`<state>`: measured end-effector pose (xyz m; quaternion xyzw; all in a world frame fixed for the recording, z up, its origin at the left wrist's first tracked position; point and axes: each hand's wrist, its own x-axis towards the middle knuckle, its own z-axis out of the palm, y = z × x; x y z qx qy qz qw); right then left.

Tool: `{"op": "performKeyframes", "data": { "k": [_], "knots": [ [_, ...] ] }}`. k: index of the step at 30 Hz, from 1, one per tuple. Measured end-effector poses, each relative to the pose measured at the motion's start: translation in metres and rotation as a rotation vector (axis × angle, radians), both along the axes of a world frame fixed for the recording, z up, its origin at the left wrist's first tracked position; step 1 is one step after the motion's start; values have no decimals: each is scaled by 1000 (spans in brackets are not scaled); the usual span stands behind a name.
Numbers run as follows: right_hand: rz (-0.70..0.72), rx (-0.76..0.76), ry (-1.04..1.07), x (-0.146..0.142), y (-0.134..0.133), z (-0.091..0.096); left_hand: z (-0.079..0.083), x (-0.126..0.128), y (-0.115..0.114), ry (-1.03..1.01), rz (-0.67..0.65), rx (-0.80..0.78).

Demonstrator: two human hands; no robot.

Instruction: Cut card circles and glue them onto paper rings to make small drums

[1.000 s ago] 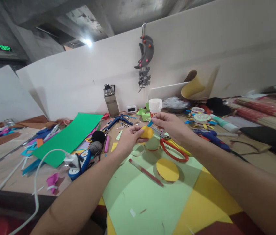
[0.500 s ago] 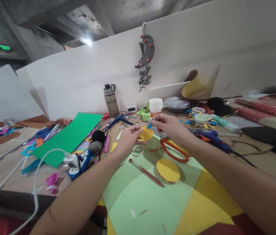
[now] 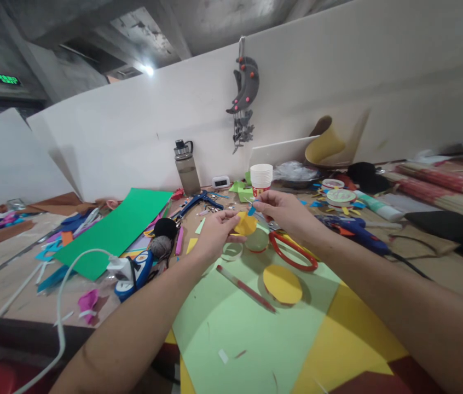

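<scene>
My left hand (image 3: 214, 234) is closed, pinching a small yellow paper piece (image 3: 244, 224) above the table. My right hand (image 3: 281, 210) is closed in a pinch on a tiny blue paper bit (image 3: 252, 210) held right at the yellow piece's upper edge. Just below the hands sit a small round cup with a red base (image 3: 256, 241) and a ring of clear tape (image 3: 232, 251). Red-handled scissors (image 3: 293, 253) lie under my right wrist. A yellow paper disc (image 3: 282, 284) and a red pencil (image 3: 245, 288) rest on the light green sheet (image 3: 235, 334).
A dark green sheet (image 3: 114, 232), a white cable (image 3: 61, 306) with a plug, a blue tape dispenser (image 3: 133, 272) and yarn balls (image 3: 161, 241) lie left. A water bottle (image 3: 187, 169), stacked paper cups (image 3: 261, 178), a blue glue gun (image 3: 354, 230) and paper scraps crowd the back, against a white partition.
My right hand has carried the blue bit slightly down to the yellow piece, which my left hand has turned a little. Nothing else has moved.
</scene>
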<state>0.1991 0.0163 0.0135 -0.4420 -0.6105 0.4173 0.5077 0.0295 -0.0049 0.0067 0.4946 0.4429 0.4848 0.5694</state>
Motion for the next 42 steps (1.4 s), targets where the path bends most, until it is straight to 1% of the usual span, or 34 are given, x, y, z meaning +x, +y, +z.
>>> {"op": "performKeyframes", "data": {
  "k": [16,27,32,42],
  "knots": [
    [6,-37,11,-1,3,-3,-2,0,0,4,-25,-13],
    [21,-23,-15,-2,4,-5,1,1,-1,1,-21,-16],
    [24,-24,4,-2,4,-6,0,1,-1,2,-23,-19],
    [20,-31,-16,-3,2,-3,2,1,-2,3,-23,-17]
  ]
}}
